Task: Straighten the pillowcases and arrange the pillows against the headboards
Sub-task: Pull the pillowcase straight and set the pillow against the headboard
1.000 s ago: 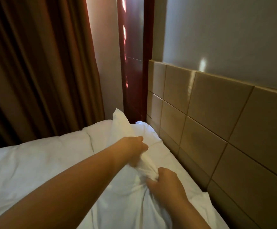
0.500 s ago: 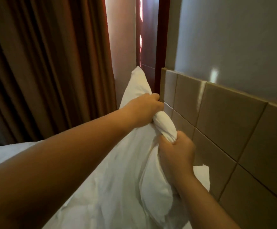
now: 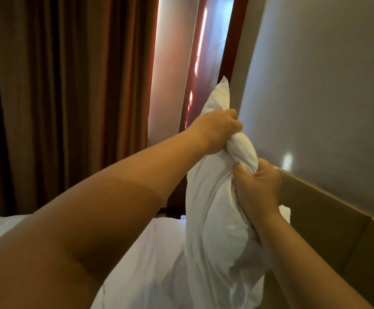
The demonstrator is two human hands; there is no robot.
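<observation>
1. A plump white fabric pillow [image 3: 215,219] stood on end, lifted above the white-sheeted bed [image 3: 150,253], just beside the tan padded panelled headboard [image 3: 328,219].
2. The left hand [image 3: 215,130] had its fingers curled tight around a bunched fold of pillowcase near the pillow's upper edge, with one white corner poking up above the fist.
3. The right hand [image 3: 257,188] clenched the same twisted ridge of cloth lower down, fingers closed into the fabric.
4. Behind, long brown pleated curtains [image 3: 70,97] hung to the left, and a plain grey wall [image 3: 326,85] rose above the headboard.
</observation>
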